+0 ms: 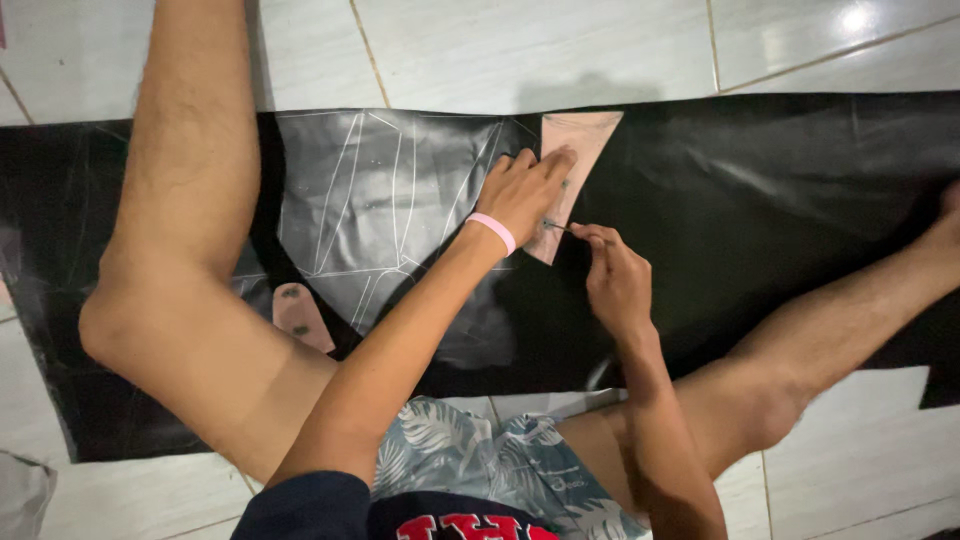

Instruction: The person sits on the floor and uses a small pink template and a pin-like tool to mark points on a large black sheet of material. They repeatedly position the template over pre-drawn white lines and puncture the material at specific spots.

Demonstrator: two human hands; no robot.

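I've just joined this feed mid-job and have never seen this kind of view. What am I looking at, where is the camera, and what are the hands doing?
There is only one picture, taken by a camera on the person's head, looking down. So the bare legs and arms you see belong to the wearer, who sits on a tiled floor.

Spread across the floor is a black sheet, already marked with pale lines on its left part. On it lies a pink template, a flat cut-out shape.

The left hand, with a pink wristband, presses the template flat. The right hand pinches a thin marking tool, its tip at the template's edge. What kind of tool it is, I cannot tell.

A second pink piece lies by the left knee.
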